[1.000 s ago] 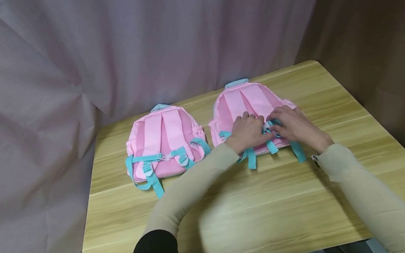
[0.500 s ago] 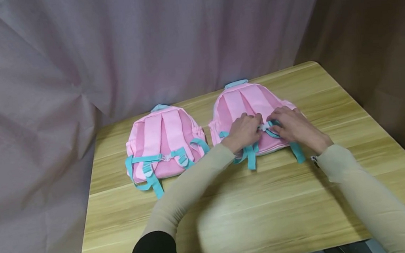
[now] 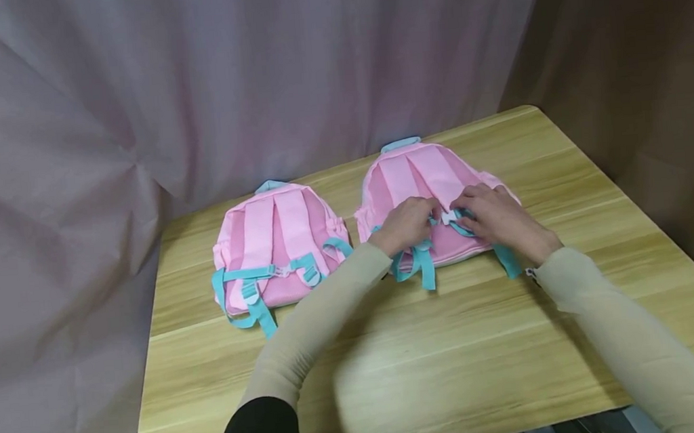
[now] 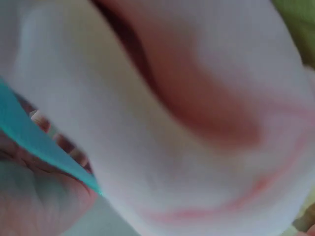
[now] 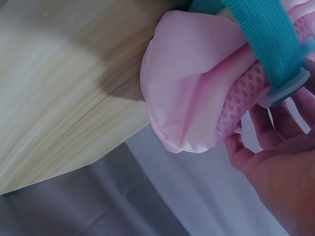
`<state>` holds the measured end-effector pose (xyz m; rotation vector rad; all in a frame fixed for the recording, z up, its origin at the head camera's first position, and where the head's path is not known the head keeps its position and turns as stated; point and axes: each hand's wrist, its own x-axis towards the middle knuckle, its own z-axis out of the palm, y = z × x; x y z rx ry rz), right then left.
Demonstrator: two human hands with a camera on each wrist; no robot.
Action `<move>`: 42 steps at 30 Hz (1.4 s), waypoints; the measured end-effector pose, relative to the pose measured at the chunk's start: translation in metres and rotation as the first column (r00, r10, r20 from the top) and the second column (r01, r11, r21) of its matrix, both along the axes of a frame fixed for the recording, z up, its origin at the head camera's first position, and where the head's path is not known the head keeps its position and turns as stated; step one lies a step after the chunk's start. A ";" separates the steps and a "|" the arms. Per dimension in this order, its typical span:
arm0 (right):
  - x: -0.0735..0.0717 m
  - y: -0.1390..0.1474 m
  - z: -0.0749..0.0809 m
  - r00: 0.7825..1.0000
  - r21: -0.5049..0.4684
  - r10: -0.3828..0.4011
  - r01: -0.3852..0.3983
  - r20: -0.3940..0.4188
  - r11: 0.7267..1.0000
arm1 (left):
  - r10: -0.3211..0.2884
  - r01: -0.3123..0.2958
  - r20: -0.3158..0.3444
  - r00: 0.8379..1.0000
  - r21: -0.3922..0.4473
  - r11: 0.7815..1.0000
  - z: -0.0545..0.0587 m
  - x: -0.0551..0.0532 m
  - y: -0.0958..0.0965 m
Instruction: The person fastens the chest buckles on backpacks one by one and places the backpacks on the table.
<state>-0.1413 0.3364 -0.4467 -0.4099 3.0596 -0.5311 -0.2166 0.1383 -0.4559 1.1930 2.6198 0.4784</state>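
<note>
A small pink backpack (image 3: 402, 178) lies strap side up at the right of the head view. Across its lower part runs a teal chest strap with a white buckle (image 3: 448, 217). My left hand (image 3: 407, 225) pinches the strap just left of the buckle. On the other side my right hand (image 3: 497, 218) curls its fingers round the teal strap (image 3: 464, 225) right at the buckle. In the left wrist view, a teal strap (image 4: 44, 142) crosses the left hand at lower left. The right wrist view has the right fingers (image 5: 268, 128) close under a white strap slider (image 5: 284, 90).
A matching pink backpack (image 3: 261, 216) lies to the left, its teal chest strap joined at a clear buckle (image 3: 282, 271). Both bags are on a wood-grain table (image 3: 455, 344). A grey curtain (image 3: 310, 63) hangs along the far edge, a brown one at the right.
My left hand has shifted left, baring the white buckle between the hands. The right hand has stayed nearly in place. The whole view has shifted slightly.
</note>
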 end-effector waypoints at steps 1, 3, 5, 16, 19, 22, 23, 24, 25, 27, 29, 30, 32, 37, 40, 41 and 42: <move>0.000 0.000 0.000 1.000 0.001 0.000 0.000 0.001 1.000 | -0.003 0.003 0.002 1.000 0.012 1.000 0.000 -0.001 -0.001; -0.001 0.000 -0.001 1.000 -0.003 -0.007 0.007 0.009 1.000 | -0.022 0.022 -0.007 1.000 0.020 1.000 -0.001 -0.004 -0.002; -0.001 0.000 -0.002 1.000 -0.009 -0.011 0.011 0.020 1.000 | -0.058 0.058 -0.028 0.998 0.011 0.998 0.000 -0.006 -0.003; 0.000 0.001 -0.005 0.999 -0.036 -0.023 0.025 0.035 0.999 | -0.126 0.125 -0.011 0.992 -0.024 0.992 -0.003 -0.019 0.003; 0.000 0.001 -0.005 0.999 -0.048 -0.027 0.028 0.027 0.998 | -0.106 0.105 -0.018 0.994 -0.027 0.994 -0.004 -0.020 0.006; 0.000 0.001 -0.006 0.999 -0.054 -0.030 0.031 0.017 0.998 | -0.083 0.082 -0.035 0.996 -0.026 0.996 -0.006 -0.020 0.009; 0.000 0.001 -0.006 0.999 -0.055 -0.031 0.031 0.012 0.998 | -0.077 0.076 -0.036 0.996 -0.024 0.997 -0.006 -0.020 0.009; 0.001 0.001 -0.006 1.000 -0.054 -0.030 0.030 0.007 0.998 | -0.070 0.069 -0.035 0.997 -0.020 0.997 -0.006 -0.020 0.009; 0.001 0.001 -0.006 1.000 -0.053 -0.030 0.031 0.006 0.998 | -0.049 0.049 -0.031 0.998 -0.015 0.999 -0.015 -0.024 0.011; 0.001 0.000 -0.006 0.999 -0.054 -0.031 0.031 0.009 0.998 | -0.013 0.013 -0.004 1.000 0.018 1.000 -0.021 -0.026 0.011; 0.001 0.000 -0.006 0.999 -0.060 -0.035 0.037 0.019 0.998 | 0.019 -0.022 0.054 0.998 0.059 0.998 -0.021 -0.026 0.008; 0.001 0.001 -0.006 0.999 -0.065 -0.038 0.039 0.020 0.997 | 0.031 -0.038 0.087 0.996 0.086 0.996 -0.021 -0.026 0.007; 0.000 0.001 -0.006 0.999 -0.082 -0.045 0.047 0.019 0.996 | 0.032 -0.055 0.161 0.986 0.139 0.989 -0.012 -0.021 0.000; 0.000 0.004 -0.005 0.997 -0.132 -0.063 0.058 -0.037 0.990 | 0.014 -0.087 0.306 0.952 0.227 0.970 -0.006 -0.021 -0.007; 0.001 0.005 -0.003 0.994 -0.164 -0.078 0.064 -0.079 0.984 | 0.010 -0.101 0.341 0.940 0.249 0.963 -0.004 -0.022 -0.009; 0.001 0.006 -0.002 0.992 -0.174 -0.083 0.067 -0.090 0.982 | 0.012 -0.106 0.350 0.937 0.250 0.963 -0.002 -0.021 -0.010; 0.002 0.006 -0.001 0.992 -0.180 -0.087 0.069 -0.096 0.981 | 0.016 -0.111 0.355 0.935 0.250 0.962 -0.001 -0.021 -0.010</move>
